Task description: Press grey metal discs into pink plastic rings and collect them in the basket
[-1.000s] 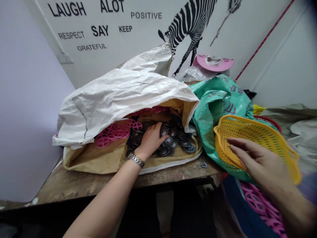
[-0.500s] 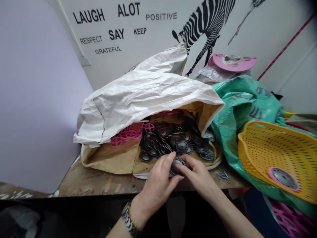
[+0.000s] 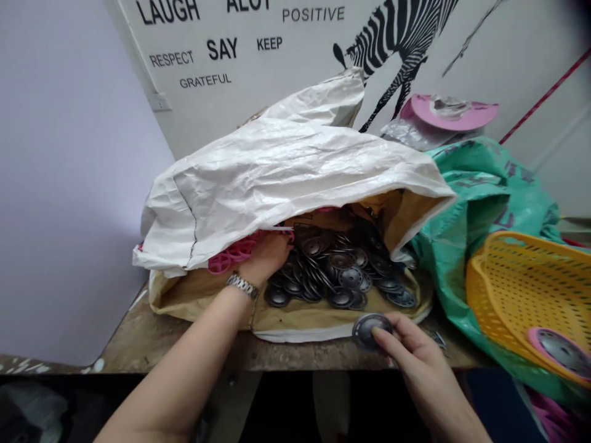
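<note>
Between the thumb and fingers of my right hand [image 3: 415, 351] is a dark grey slotted disc [image 3: 369, 331], held in front of the sack's lower lip. My left hand [image 3: 272, 252] reaches into the mouth of a white sack [image 3: 295, 166] with a brown lining. Its fingers are mostly hidden among pink spoked rings [image 3: 233, 253] and the edge of a heap of dark discs [image 3: 318, 267], so I cannot see whether it grips anything. A metal-band watch [image 3: 242, 285] is on the left wrist.
A yellow perforated basket [image 3: 530, 289] at the right holds a pink-rimmed grey disc [image 3: 561, 351]. Behind it lies a green plastic bag [image 3: 489, 191]. Screws [image 3: 438, 338] lie on the worn wooden table [image 3: 133, 344]. A pale panel [image 3: 74, 184] stands at the left.
My left hand has left the disc and moved up and left into the sack. My right hand keeps the disc and has shifted right and slightly down. The view has shifted slightly.
</note>
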The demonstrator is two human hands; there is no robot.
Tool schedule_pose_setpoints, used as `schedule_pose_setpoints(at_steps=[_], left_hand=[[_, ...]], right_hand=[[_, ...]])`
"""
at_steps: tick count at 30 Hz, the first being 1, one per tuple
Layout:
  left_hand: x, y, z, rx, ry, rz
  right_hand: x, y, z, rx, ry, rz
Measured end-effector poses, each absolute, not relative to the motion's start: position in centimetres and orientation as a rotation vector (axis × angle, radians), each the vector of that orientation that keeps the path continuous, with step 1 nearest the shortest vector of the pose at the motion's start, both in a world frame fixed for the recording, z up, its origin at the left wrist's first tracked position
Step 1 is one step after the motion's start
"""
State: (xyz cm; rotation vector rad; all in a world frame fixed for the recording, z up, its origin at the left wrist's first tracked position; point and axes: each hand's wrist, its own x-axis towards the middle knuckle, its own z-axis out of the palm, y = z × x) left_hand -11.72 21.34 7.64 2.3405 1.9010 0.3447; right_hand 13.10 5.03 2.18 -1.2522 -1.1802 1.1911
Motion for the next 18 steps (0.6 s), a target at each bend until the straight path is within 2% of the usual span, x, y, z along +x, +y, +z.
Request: schedule_pose_setpoints(at_steps=[7, 18], left_hand=[[-10.6, 25.8, 5.2, 2.113, 2.039, 0.108], [-10.5, 26.9, 4.2, 1.947, 2.098, 0.137]], right_hand=[[13.4, 3.8, 1.0, -1.285, -1.204, 1.263], [13.1, 2.7, 0.8, -1.21, -1.146, 1.311]])
